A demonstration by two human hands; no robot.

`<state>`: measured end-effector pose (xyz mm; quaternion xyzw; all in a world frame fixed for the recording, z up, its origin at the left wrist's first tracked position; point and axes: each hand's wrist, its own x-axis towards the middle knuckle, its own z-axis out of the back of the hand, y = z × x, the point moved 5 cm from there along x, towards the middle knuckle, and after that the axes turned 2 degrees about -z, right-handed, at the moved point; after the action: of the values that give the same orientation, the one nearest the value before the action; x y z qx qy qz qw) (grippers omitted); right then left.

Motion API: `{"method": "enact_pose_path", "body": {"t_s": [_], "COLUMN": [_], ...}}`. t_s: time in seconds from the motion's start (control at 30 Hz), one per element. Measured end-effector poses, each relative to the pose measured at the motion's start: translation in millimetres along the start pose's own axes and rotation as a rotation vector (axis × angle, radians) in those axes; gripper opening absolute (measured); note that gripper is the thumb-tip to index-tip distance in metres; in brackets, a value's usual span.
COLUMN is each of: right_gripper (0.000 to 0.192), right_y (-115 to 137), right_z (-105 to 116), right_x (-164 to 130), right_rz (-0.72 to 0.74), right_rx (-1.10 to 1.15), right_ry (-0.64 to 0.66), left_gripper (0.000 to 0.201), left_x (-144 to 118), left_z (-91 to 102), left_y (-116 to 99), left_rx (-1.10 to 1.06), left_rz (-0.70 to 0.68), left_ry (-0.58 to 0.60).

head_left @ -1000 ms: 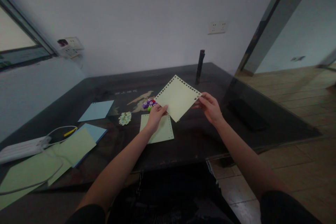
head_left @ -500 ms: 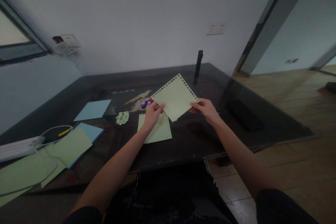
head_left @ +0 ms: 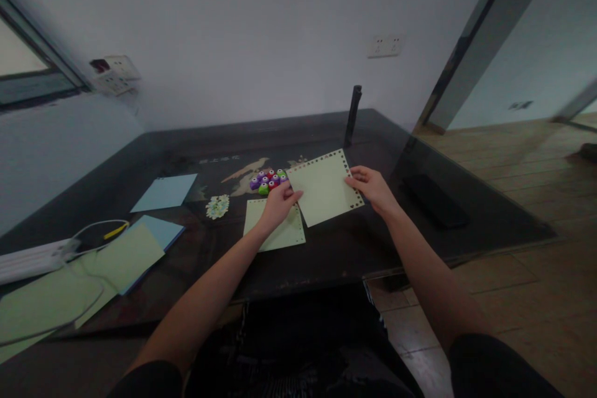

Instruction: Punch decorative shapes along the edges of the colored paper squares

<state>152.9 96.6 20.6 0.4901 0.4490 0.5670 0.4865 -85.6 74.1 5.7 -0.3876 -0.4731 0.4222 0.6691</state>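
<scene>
A pale green sheet of paper [head_left: 326, 189], with shaped holes punched along its top and right edges, is held up over the table. My left hand [head_left: 280, 202] pinches its left edge, and my right hand [head_left: 373, 188] grips the right edge. Partly behind my left hand and forearm lies a second pale green punched sheet [head_left: 284, 233]. Beyond my left hand sits a cluster of small round craft punches [head_left: 268, 180] in purple, red and green, each with a white dot on top. To the left is a small heap of paper cut-outs [head_left: 217, 206].
On the dark table [head_left: 326, 267], a blue sheet [head_left: 165, 193] lies left. Nearer are green sheets [head_left: 130, 255], a white power strip [head_left: 32, 261] and its cable. A black upright stand [head_left: 353, 115] rises at the back; a black flat case [head_left: 433, 199] lies right.
The held sheet has turned clockwise and come slightly lower and to the right. Both hands have shifted a little right with it, so more of the craft punches shows.
</scene>
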Motion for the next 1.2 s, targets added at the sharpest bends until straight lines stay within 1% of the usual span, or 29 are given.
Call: {"method": "enact_pose_path", "body": {"t_s": [0.13, 0.2, 0.3, 0.33, 0.37, 0.4, 0.43, 0.5, 0.57, 0.6, 0.7, 0.77, 0.83, 0.9, 0.97, 1.03, 1.07, 1.2], "right_gripper": [0.032, 0.031, 0.032, 0.032, 0.032, 0.032, 0.033, 0.034, 0.034, 0.034, 0.035, 0.036, 0.039, 0.045, 0.047, 0.043, 0.040, 0.035], "right_y": [0.7, 1.8, 4.1, 4.6, 4.6, 3.7, 1.8, -5.6, -16.5, -22.4, -39.0, -45.8, -46.8, -43.0, -38.9, -38.8, -40.7, -51.4], "right_z": [0.7, 6.5, 21.8, 27.5, 32.9, 37.6, 41.4, 47.0, 51.7, 54.3, 62.6, 66.9, 69.5, 69.6, 65.6, 58.1, 54.1, 43.2], "right_x": [-3.0, -3.5, -3.6, -4.2, -5.4, -7.4, -10.0, -16.9, -24.3, -27.4, -31.6, -31.1, -30.2, -31.1, -33.7, -36.4, -37.3, -38.1], "right_rz": [-0.051, -0.072, -0.089, -0.091, -0.095, -0.101, -0.111, -0.138, -0.163, -0.168, -0.168, -0.141, -0.070, 0.047, 0.177, 0.272, 0.295, 0.288], "right_rx": [-0.039, -0.067, -0.113, -0.130, -0.146, -0.159, -0.169, -0.188, -0.215, -0.236, -0.349, -0.470, -0.598, -0.711, -0.796, -0.857, -0.879, -0.940], "right_ry": [0.070, 0.068, 0.006, -0.022, -0.045, -0.059, -0.061, -0.043, -0.027, -0.028, -0.072, -0.114, -0.174, -0.238, -0.254, -0.201, -0.160, -0.043], "left_gripper": [0.031, 0.039, 0.051, 0.052, 0.050, 0.046, 0.042, 0.036, 0.037, 0.039, 0.042, 0.042, 0.042, 0.043, 0.044, 0.045, 0.045, 0.044], "left_x": [-5.8, -7.5, -10.9, -13.1, -16.0, -19.7, -24.1, -34.5, -45.5, -50.4, -60.4, -63.1, -63.5, -62.9, -62.5, -62.6, -62.7, -62.9], "left_z": [-9.5, -10.8, -8.7, -9.8, -13.2, -19.1, -27.1, -46.3, -64.4, -71.9, -86.4, -90.0, -90.5, -89.8, -89.2, -89.0, -89.0, -89.3], "left_y": [-3.7, -6.1, -15.9, -20.8, -25.9, -30.6, -34.4, -38.2, -37.7, -36.5, -31.0, -28.0, -26.5, -26.0, -26.2, -26.2, -25.9, -23.4], "left_rx": [0.012, 0.057, 0.202, 0.271, 0.349, 0.431, 0.515, 0.651, 0.742, 0.781, 0.886, 0.932, 0.958, 0.970, 0.972, 0.968, 0.966, 0.955], "left_rz": [-0.018, -0.051, -0.178, -0.238, -0.299, -0.355, -0.402, -0.457, -0.466, -0.464, -0.465, -0.477, -0.482, -0.476, -0.469, -0.470, -0.471, -0.479], "left_ry": [0.042, 0.024, -0.073, -0.091, -0.079, -0.039, 0.027, 0.193, 0.345, 0.402, 0.513, 0.550, 0.568, 0.579, 0.586, 0.586, 0.582, 0.564]}}
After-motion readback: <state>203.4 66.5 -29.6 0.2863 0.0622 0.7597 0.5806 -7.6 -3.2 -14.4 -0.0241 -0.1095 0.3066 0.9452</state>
